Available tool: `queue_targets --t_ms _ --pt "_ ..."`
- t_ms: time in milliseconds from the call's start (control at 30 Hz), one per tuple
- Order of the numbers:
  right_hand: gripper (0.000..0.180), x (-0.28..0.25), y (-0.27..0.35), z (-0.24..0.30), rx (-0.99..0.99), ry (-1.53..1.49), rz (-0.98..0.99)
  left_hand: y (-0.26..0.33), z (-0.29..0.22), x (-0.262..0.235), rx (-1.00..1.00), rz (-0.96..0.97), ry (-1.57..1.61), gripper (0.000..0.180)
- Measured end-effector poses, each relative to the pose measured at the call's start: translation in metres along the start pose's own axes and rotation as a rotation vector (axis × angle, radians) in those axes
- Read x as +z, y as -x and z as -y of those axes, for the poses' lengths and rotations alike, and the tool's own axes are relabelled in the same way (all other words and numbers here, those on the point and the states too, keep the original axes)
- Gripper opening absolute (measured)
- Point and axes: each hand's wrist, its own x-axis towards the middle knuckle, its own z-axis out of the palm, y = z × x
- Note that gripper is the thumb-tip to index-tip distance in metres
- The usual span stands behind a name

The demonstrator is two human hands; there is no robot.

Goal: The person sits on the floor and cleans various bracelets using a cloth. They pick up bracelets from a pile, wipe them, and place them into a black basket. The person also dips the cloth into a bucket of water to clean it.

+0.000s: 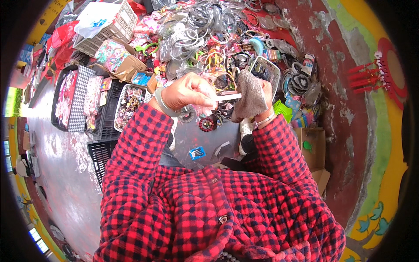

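My left hand [188, 92] is closed in a pinch, thumb against fingers, on one end of a small flat white strip [230, 97]. The strip's other end reaches toward a grey-brown fuzzy cloth [249, 98]. My right hand [266, 98] is wrapped round that cloth, which hides most of its fingers. Whether the strip touches the cloth I cannot tell. Below and behind the hands, a dark red beaded ring [207, 124] lies beside the heap of hair accessories.
Headbands [200, 17] and packaged goods form a heap ahead. A white basket [267, 70] stands past my right hand. On the left are another white basket [126, 120], a black crate [100, 153] and a cardboard box [131, 65]. A blue packet [197, 153] lies between my feet.
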Motion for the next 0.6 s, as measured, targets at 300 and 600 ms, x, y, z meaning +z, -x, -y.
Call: queue_targets --t_ms 300,600 --pt "0.015 0.004 -0.001 0.012 -0.383 0.627 0.199 -0.010 0.011 0.001 -0.167 -0.041 -0.106 0.018" --pt "0.016 0.004 0.002 0.005 -0.224 0.281 0.025 -0.007 0.008 0.005 -0.074 -0.014 -0.005 0.018"
